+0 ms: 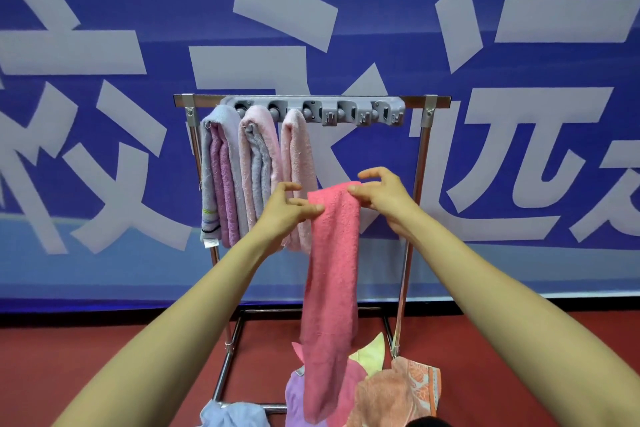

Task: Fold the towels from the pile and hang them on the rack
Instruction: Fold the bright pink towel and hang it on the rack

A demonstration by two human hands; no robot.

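Towel (332,253): hanging as a long, narrow coral strip, being pinched at its top edge between left hand (289,208) and right hand (381,194), trailing down below both wrists and ending over the pile (398,392) far beneath them.

Judging from that, probably finishing the fold and getting ready for the hang on the rack (415,101), up and beyond both sets of fingertips.

For doing this step well:
- Holding the top edge level and lightly taut between the two pinches, to stop the folded layers sliding apart.
- Lifting up and forward from the right hand toward a free clip (346,113) above and beyond its fingers.
- Steering clear of the hung towels (256,166), just beyond and above the left hand.
- Drawing the tail free of the pile without dragging another piece along.

Left hand: pinching the top left edge between thumb and fingertips, forefinger curling loosely above and touching nothing.

Right hand: pinching the top right corner between thumb and a fingertip, remaining fingers arching half open over the cloth, gripping nothing else. Not managing to tell which fingertip is doing the pinching.
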